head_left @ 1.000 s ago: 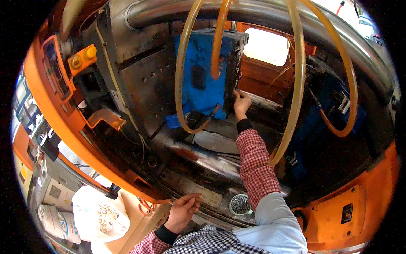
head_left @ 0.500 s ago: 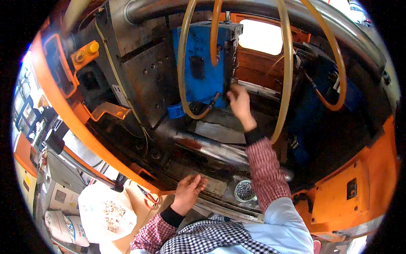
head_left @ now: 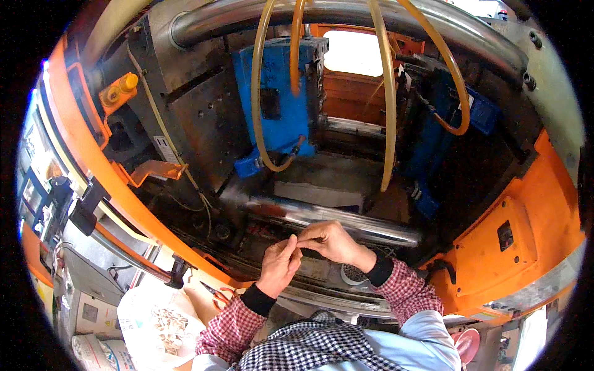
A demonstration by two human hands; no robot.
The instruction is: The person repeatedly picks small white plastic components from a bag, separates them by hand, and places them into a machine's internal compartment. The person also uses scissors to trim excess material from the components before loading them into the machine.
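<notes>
My left hand (head_left: 279, 267) and my right hand (head_left: 334, 242) meet in front of me, over the near edge of the machine bay. Both are closed, thumbs and fingertips pinched together where they touch. Whatever lies between the fingertips is too small to make out. Just below my right wrist stands a small white cup (head_left: 354, 276) of small dark metal pieces, partly hidden by that hand. Beyond the hands runs a shiny steel bar (head_left: 334, 221). Farther back, a blue mould block (head_left: 281, 80) is mounted on a dark steel plate (head_left: 207, 123).
Yellowish hoses (head_left: 387, 111) hang down into the bay. Another blue block (head_left: 433, 130) is at the right. An orange frame (head_left: 145, 207) borders the left side. Orange-handled scissors (head_left: 219, 298) and a white bag (head_left: 162, 321) of small pale pieces lie at the lower left.
My right hand has come back from beside the blue mould block to my left hand, and their fingertips now touch. The view has shifted slightly to the right.
</notes>
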